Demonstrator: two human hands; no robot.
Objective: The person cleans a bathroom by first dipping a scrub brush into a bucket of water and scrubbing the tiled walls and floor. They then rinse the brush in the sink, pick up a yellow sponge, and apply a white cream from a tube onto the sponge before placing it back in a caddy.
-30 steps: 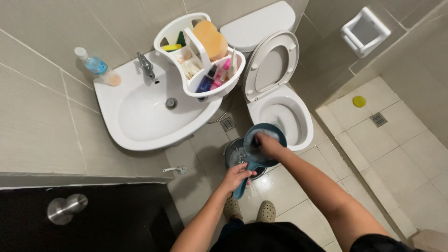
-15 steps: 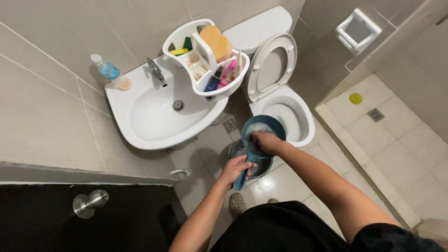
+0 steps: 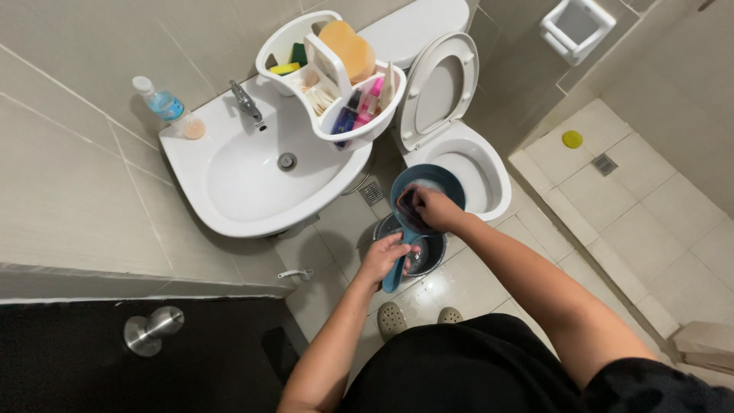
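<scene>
My left hand (image 3: pixel 384 258) grips the handle of a blue water dipper (image 3: pixel 447 178), holding it level above a dark bucket (image 3: pixel 430 255) on the floor. My right hand (image 3: pixel 434 208) is inside the dipper's bowl, closed on a dark scrubbing pad (image 3: pixel 407 204) pressed against the inner wall. Soapy water shows in the far part of the bowl. The dipper hangs just in front of the white toilet bowl (image 3: pixel 489 170), whose seat and lid are up.
A white sink (image 3: pixel 245 180) with a tap stands at left, a plastic bottle (image 3: pixel 162 102) on its rim. A white caddy (image 3: pixel 321 69) with sponges and toiletries sits over it. A door with a metal knob (image 3: pixel 153 329) is lower left. A shower step runs at right.
The view has shifted and closed in a little. My right hand has moved slightly within the dipper's bowl; my left hand keeps its hold on the handle.
</scene>
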